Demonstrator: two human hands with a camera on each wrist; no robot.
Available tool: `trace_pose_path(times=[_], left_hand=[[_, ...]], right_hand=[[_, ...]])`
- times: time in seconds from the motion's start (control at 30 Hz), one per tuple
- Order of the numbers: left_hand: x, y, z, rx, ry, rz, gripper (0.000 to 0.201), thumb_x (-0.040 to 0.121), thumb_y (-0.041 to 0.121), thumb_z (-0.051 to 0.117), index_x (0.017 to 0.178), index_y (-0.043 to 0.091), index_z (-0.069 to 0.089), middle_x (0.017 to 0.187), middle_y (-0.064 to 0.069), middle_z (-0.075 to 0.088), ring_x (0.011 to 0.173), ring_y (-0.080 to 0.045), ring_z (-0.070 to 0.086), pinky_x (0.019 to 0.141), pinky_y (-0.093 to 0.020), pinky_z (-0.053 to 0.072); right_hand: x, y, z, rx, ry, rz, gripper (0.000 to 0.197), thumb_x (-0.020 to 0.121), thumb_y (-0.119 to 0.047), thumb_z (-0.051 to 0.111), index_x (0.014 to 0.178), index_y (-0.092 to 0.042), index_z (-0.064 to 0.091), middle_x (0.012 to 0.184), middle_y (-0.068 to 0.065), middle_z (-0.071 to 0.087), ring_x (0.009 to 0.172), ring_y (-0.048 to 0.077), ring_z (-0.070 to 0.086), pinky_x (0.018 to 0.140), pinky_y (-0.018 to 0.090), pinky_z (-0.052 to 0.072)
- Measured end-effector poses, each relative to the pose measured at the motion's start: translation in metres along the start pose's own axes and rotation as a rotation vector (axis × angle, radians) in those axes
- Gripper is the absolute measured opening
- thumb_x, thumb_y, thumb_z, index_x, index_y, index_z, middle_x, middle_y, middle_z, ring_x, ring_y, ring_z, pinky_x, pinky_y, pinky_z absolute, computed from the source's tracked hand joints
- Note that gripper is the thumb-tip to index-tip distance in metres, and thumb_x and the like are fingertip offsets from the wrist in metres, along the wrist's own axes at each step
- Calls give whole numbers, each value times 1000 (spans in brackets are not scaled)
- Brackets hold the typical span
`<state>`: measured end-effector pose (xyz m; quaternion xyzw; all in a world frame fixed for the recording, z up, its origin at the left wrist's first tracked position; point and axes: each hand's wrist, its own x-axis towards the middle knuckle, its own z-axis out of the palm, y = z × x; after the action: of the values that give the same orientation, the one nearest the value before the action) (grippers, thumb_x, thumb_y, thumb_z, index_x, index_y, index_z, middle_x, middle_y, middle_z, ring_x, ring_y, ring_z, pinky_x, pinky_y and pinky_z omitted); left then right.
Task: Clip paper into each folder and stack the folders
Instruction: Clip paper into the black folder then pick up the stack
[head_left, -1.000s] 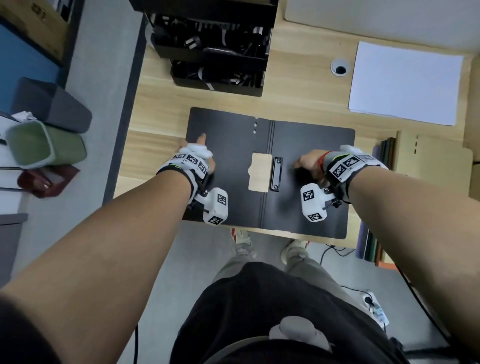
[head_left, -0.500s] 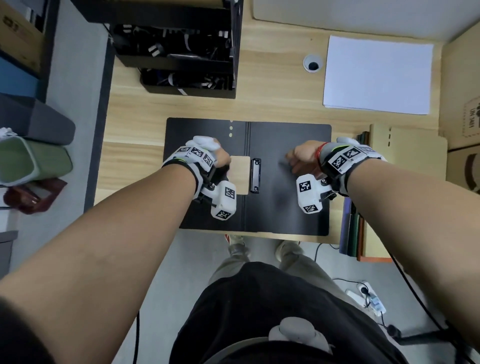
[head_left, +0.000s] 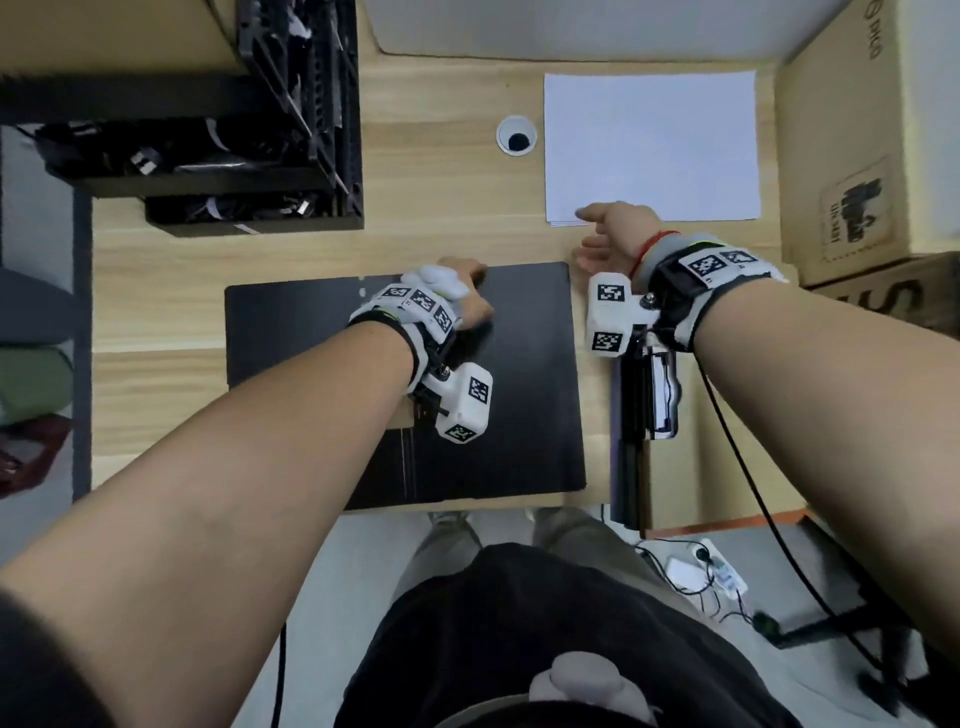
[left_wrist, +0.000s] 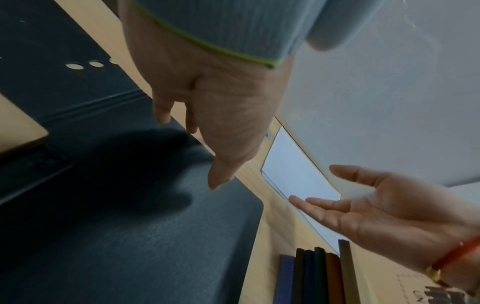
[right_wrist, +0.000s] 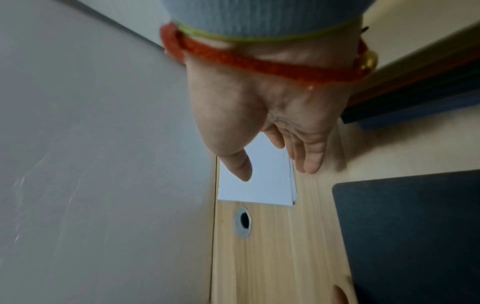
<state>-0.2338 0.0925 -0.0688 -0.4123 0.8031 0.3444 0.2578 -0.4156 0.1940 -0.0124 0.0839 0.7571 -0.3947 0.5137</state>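
Note:
A black folder (head_left: 530, 389) lies open on the wooden desk (head_left: 426, 244), near its front edge. My left hand (head_left: 467, 291) is over the folder's middle with relaxed fingers and holds nothing; the wrist camera hides the clip in the head view. In the left wrist view its thumb (left_wrist: 221, 174) points down at the folder (left_wrist: 130, 236). My right hand (head_left: 597, 234) is open at the near left corner of a stack of white paper (head_left: 649, 145). Its fingers (right_wrist: 306, 156) reach the edge of the paper (right_wrist: 259, 185). I cannot tell if they touch it.
Closed folders (head_left: 628, 441) stand spine-up right of the open one, with cardboard boxes (head_left: 857, 156) beyond them. A black organiser rack (head_left: 234, 130) fills the back left. A cable hole (head_left: 517, 136) sits left of the paper. A grey wall panel (right_wrist: 103, 144) borders the desk's back.
My right hand left the folder's right half, moved back to the paper stack and opened. My left hand slid right from the folder's left half to its middle.

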Motion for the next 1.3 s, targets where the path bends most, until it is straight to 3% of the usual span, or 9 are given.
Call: trace_pose_path(times=[0.1,0.3,0.4,0.5,0.77,0.9,1.03,1.13,1.3], left_hand=[[12,17,4,36,81,54,60,79,20,71,135,14,51,137,-9,48,125,-25,46,95,-32,37],[37,61,-6,-72,54,21,39,77,27,74,95,13,43,94,-5,51,80,-20,45,69,-30,36],[51,76,-8,-157,66,-35,47,75,36,73,104,10,47,94,-7,55,80,-25,51,67,-30,39],[59,96,-8,-363,93,-105,69,75,37,76,128,7,46,122,-11,58,106,-31,57,90,-41,49],[76,130,-14,-913,51,-277,61,64,35,82,112,5,60,90,-8,64,67,-21,62,63,-29,54],[91,135,-17,-934,54,-327,63,68,39,77,120,9,61,112,-6,65,71,-16,59,72,-35,54],[93,145,-23,-918,66,-377,45,87,42,68,114,8,57,110,-7,60,86,-21,57,67,-33,49],[98,154,-21,-857,93,-373,67,90,46,63,133,-1,47,138,-11,52,120,-30,53,95,-40,46],[103,160,-21,-1128,65,-221,43,97,6,52,139,2,42,128,-11,57,86,-18,64,68,-27,59]], right_hand=[[11,-14,-18,15,23,-12,25,92,-22,60,112,-11,50,123,13,51,99,26,61,86,38,56],[30,-33,-52,-270,104,-79,57,85,-27,64,138,-12,49,141,8,49,126,26,51,92,36,49],[35,-44,-69,-311,125,-63,58,85,-25,63,140,-14,47,144,7,45,129,26,48,99,37,46],[47,-52,-90,-606,266,-68,55,93,-23,57,145,-12,41,147,12,43,132,33,44,99,42,43],[64,-41,-97,-1327,130,-141,34,98,-28,43,127,-18,60,110,11,55,100,34,51,93,38,35],[78,-36,-99,-1284,138,-60,42,87,-44,44,117,-23,64,91,0,51,94,30,47,81,36,31],[83,-37,-98,-1134,206,-53,34,87,-41,56,109,-14,54,114,7,52,124,31,43,100,39,39],[89,-34,-98,-1072,256,-39,51,84,-41,60,125,-13,51,133,12,49,125,30,44,98,40,41],[89,-33,-102,-1052,227,-51,54,86,-45,61,129,-12,52,133,12,49,123,31,47,103,41,41]])
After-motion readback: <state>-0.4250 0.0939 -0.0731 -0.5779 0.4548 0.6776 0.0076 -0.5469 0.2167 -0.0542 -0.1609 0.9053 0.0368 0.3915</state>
